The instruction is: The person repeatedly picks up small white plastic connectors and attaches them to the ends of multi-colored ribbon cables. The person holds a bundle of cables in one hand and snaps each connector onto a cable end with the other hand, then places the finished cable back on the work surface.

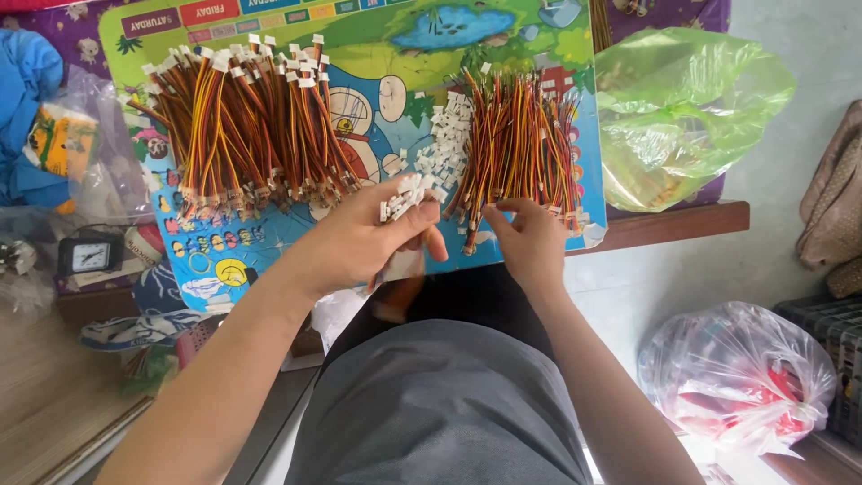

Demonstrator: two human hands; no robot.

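A handful of small white plastic connector housings point(401, 199) sits bunched in the left hand, at the mat's near edge. A loose pile of red, yellow and black wire leads point(519, 148), bare-ended, fans across the mat's right side, reaching its near edge.

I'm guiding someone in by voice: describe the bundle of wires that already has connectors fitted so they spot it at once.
Find the colourful cartoon board on the table. On its left half, above the left hand, lies a fanned wire bundle of red, yellow and black leads. Unlike the right-hand bundle near the right hand, its far ends carry white connectors.
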